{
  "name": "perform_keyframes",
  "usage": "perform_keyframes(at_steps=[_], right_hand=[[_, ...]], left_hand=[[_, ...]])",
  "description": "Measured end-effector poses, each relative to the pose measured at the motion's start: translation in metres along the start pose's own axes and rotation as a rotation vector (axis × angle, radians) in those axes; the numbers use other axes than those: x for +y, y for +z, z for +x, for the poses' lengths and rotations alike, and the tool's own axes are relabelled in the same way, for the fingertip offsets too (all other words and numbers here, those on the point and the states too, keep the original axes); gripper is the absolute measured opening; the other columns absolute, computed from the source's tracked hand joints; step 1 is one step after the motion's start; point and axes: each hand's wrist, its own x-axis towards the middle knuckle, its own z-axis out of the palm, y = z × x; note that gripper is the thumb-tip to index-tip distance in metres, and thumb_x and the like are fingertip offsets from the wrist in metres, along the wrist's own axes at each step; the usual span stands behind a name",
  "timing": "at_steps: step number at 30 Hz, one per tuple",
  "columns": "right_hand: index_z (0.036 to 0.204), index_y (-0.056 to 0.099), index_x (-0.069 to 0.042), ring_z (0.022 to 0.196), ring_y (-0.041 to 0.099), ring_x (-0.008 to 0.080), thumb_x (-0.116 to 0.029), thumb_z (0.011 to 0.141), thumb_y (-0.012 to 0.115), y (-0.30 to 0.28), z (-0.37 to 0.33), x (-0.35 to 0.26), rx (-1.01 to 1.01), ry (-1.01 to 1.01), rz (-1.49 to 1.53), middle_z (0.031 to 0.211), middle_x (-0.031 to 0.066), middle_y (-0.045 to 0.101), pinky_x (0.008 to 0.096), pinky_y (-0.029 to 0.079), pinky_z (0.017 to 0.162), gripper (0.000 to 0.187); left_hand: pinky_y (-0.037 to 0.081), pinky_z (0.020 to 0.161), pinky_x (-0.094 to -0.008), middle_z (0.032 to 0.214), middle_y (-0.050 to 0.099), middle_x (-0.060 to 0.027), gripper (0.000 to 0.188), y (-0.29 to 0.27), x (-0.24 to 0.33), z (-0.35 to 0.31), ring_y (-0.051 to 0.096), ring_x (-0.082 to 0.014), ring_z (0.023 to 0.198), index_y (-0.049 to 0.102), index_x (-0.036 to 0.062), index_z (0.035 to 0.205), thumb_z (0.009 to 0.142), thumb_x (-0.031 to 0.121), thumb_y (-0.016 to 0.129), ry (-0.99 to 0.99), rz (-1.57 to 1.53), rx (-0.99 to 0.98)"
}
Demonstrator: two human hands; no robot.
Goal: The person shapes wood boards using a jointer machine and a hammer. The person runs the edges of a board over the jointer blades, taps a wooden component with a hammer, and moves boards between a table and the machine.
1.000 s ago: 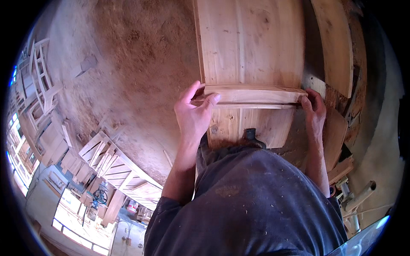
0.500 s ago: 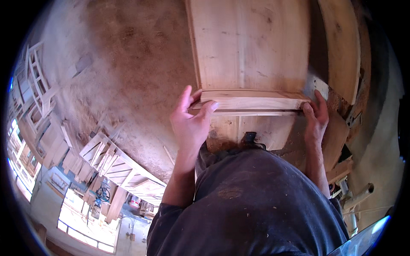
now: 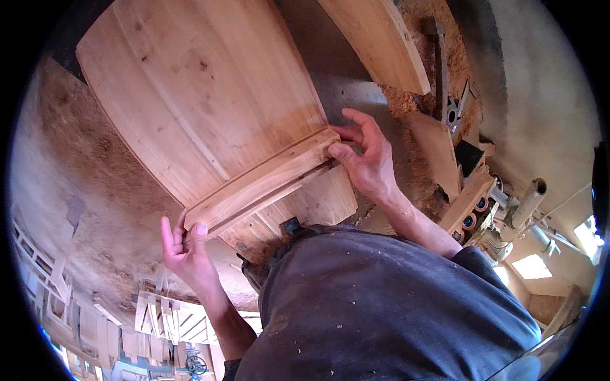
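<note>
A short profiled wooden moulding [image 3: 264, 182] lies across the near end of a wide pale wooden panel [image 3: 197, 95]. My left hand [image 3: 184, 244] grips the moulding's left end with thumb and fingers around it. At the opposite end my right hand [image 3: 362, 155] holds the moulding, thumb pressed on its end face. The moulding runs slanted, its right end higher in the picture. My dark sawdust-flecked shirt [image 3: 394, 305] fills the lower middle.
A second curved-looking board [image 3: 381, 41] lies beyond the panel at upper right. Sawdust covers the floor [image 3: 82, 159] at left. Wooden offcuts and machine parts [image 3: 470, 190] crowd the right side. Stacked wooden frames [image 3: 165, 317] stand at lower left.
The view has swung so the panel and moulding now sit slanted. Both hands stay on the moulding's ends; the left hand sits lower in the picture, the right higher.
</note>
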Motion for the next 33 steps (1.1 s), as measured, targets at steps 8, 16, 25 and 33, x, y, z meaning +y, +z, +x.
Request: perform_keyframes(at_steps=[8,16,25,33], right_hand=[[0.136,0.049,-0.001,0.105,0.070,0.0187,-0.015,0.082,0.084,-0.002,0.005,0.000,0.004,0.035,0.117,0.115,0.0156,0.075,0.0344,0.052,0.094,0.066],[0.134,0.050,0.000,0.105,0.068,0.0177,-0.010,0.079,0.083,-0.004,0.012,-0.004,-0.007,0.042,0.203,0.113,0.0149,0.075,0.0326,0.052,0.091,0.066],[0.136,0.048,0.001,0.104,0.068,0.0215,-0.010,0.084,0.074,0.002,0.005,0.016,0.003,-0.055,0.202,0.114,0.0177,0.071,0.0343,0.054,0.093,0.059],[0.135,0.051,0.001,0.100,0.068,0.0189,-0.012,0.090,0.072,0.012,0.018,0.031,-0.015,-0.222,0.259,0.112,0.0159,0.070,0.0326,0.053,0.091,0.052]], left_hand=[[0.052,0.098,-0.0328,0.127,0.066,-0.0236,0.080,0.000,0.000,0.001,0.066,-0.0221,0.111,0.035,-0.0150,0.150,0.085,0.002,0.079,0.006,0.001,-0.001],[0.053,0.096,-0.0330,0.126,0.066,-0.0214,0.078,-0.001,0.006,0.004,0.066,-0.0217,0.111,0.040,-0.0146,0.148,0.082,0.000,0.079,-0.006,-0.035,0.010],[0.056,0.087,-0.0282,0.117,0.070,-0.0142,0.078,0.006,-0.023,0.006,0.065,-0.0157,0.098,0.049,-0.0106,0.144,0.076,0.005,0.084,0.003,-0.077,0.045],[0.057,0.085,-0.0315,0.111,0.074,-0.0185,0.072,-0.003,-0.023,0.018,0.071,-0.0190,0.097,0.052,-0.0093,0.143,0.081,0.008,0.083,0.137,0.044,-0.026]])
